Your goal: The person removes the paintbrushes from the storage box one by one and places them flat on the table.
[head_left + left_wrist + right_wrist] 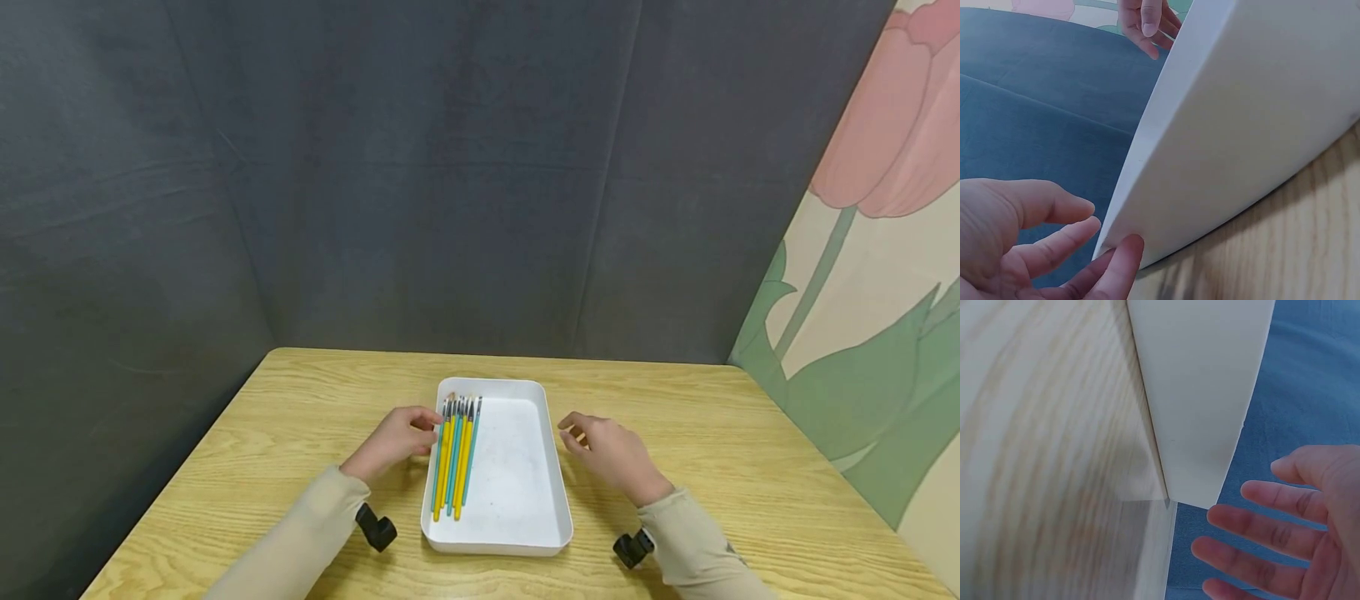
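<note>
A white tray (517, 467) lies on the wooden table, with several yellow and teal brushes (456, 458) side by side along its left part, bristles toward the far end. At the tray's left wall is my left hand (397, 437); in the left wrist view the fingertips of this hand (1041, 244) touch the outside of the tray wall (1210, 125), fingers relaxed. My right hand (611, 454) hovers just off the tray's right side, fingers loosely bent and holding nothing. The right wrist view shows its spread fingers beside the tray wall (1200, 394), apart from it.
The wooden table (697, 433) extends on both sides of the tray. A dark curtain (450, 183) hangs behind its far edge, and a wall painted with tulips (885, 333) stands at the right. Each wrist wears a black camera (377, 528).
</note>
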Action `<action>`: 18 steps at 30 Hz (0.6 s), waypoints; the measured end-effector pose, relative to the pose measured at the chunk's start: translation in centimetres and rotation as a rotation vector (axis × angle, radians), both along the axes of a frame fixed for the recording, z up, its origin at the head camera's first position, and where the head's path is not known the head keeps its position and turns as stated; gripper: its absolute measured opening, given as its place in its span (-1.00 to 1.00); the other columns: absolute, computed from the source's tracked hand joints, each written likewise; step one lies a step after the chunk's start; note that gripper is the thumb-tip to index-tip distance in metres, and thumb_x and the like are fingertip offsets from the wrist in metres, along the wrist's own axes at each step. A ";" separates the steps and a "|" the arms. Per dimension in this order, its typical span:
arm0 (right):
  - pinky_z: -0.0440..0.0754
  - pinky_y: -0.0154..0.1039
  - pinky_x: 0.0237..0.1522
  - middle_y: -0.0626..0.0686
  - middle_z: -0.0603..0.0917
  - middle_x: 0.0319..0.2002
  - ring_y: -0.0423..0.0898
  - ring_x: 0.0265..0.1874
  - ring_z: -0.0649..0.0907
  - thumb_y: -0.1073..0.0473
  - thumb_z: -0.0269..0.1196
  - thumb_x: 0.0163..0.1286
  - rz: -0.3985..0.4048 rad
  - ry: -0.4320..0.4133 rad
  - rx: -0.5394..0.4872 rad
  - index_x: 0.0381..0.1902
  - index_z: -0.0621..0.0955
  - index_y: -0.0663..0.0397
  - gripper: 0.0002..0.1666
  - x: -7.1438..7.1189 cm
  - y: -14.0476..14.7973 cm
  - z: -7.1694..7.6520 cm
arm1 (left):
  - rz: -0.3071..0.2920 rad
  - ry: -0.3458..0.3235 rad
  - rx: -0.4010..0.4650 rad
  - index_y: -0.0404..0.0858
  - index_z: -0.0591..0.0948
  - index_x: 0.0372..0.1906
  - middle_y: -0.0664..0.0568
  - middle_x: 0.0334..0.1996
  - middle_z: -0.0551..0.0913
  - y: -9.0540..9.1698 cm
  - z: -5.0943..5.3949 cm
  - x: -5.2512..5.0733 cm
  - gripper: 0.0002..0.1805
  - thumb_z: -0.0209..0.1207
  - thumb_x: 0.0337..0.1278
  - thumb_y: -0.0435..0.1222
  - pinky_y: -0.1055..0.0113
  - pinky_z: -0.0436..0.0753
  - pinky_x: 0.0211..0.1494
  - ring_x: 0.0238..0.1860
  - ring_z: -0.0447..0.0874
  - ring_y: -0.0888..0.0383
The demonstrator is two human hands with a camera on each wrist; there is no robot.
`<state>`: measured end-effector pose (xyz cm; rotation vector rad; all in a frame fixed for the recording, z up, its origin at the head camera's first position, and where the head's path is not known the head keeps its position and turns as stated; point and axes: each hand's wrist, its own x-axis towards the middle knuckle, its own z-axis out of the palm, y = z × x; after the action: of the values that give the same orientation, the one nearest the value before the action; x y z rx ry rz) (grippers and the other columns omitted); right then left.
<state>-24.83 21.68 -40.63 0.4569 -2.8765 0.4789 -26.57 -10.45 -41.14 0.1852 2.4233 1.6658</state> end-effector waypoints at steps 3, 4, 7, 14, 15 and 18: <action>0.63 -0.22 -0.40 -0.07 0.74 -0.31 -0.17 -0.34 0.69 0.05 0.18 0.39 0.002 -0.002 0.000 -0.13 0.66 -0.09 -0.81 0.1 0.0 0.0 | 0.005 -0.017 0.012 -0.44 0.57 0.05 -0.24 -0.07 0.55 0.0 -0.4 -0.1 -0.67 0.13 0.14 -0.51 0.22 0.68 -0.14 -0.21 0.54 0.08; 0.63 -0.21 -0.40 -0.07 0.74 -0.31 -0.17 -0.34 0.69 0.06 0.18 0.39 0.002 -0.002 -0.001 -0.13 0.66 -0.09 -0.82 0.1 0.0 0.0 | 0.007 -0.022 0.017 -0.44 0.57 0.05 -0.24 -0.08 0.55 0.0 -0.5 -0.2 -0.67 0.13 0.14 -0.51 0.22 0.68 -0.14 -0.21 0.54 0.08; 0.63 -0.21 -0.40 -0.08 0.74 -0.31 -0.17 -0.34 0.69 0.06 0.18 0.39 0.001 0.001 -0.003 -0.14 0.67 -0.09 -0.82 0.2 -0.1 0.0 | 0.013 -0.026 0.023 -0.45 0.58 0.03 -0.23 -0.12 0.54 0.0 -0.7 -0.3 -0.67 0.14 0.12 -0.53 0.23 0.68 -0.14 -0.22 0.52 0.07; 0.63 -0.21 -0.39 -0.08 0.74 -0.31 -0.17 -0.33 0.69 0.06 0.18 0.39 0.000 0.004 -0.011 -0.14 0.66 -0.10 -0.82 0.2 0.0 -0.1 | 0.014 -0.034 0.015 -0.44 0.58 0.02 -0.19 -0.16 0.53 0.0 -1.1 -0.4 -0.67 0.15 0.09 -0.53 0.25 0.68 -0.15 -0.25 0.51 0.07; 0.63 -0.20 -0.39 -0.08 0.74 -0.31 -0.17 -0.33 0.69 0.06 0.18 0.39 0.002 0.006 -0.013 -0.14 0.66 -0.10 -0.82 0.2 0.0 -0.1 | 0.015 -0.034 0.013 -0.44 0.58 0.01 -0.19 -0.16 0.53 0.0 -1.1 -0.4 -0.67 0.15 0.09 -0.53 0.25 0.68 -0.16 -0.25 0.51 0.08; 0.64 -0.19 -0.36 -0.07 0.74 -0.29 -0.16 -0.32 0.70 0.05 0.17 0.40 0.005 0.013 -0.021 -0.13 0.67 -0.08 -0.80 0.2 -0.1 -0.1 | 0.017 -0.039 0.013 -0.43 0.58 0.02 -0.18 -0.18 0.53 0.0 -1.1 -0.4 -0.67 0.16 0.09 -0.53 0.25 0.67 -0.16 -0.26 0.51 0.07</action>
<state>-24.62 21.62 -40.76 0.4621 -2.8553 0.5044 -26.99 -10.49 -42.22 0.1339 2.3931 1.6761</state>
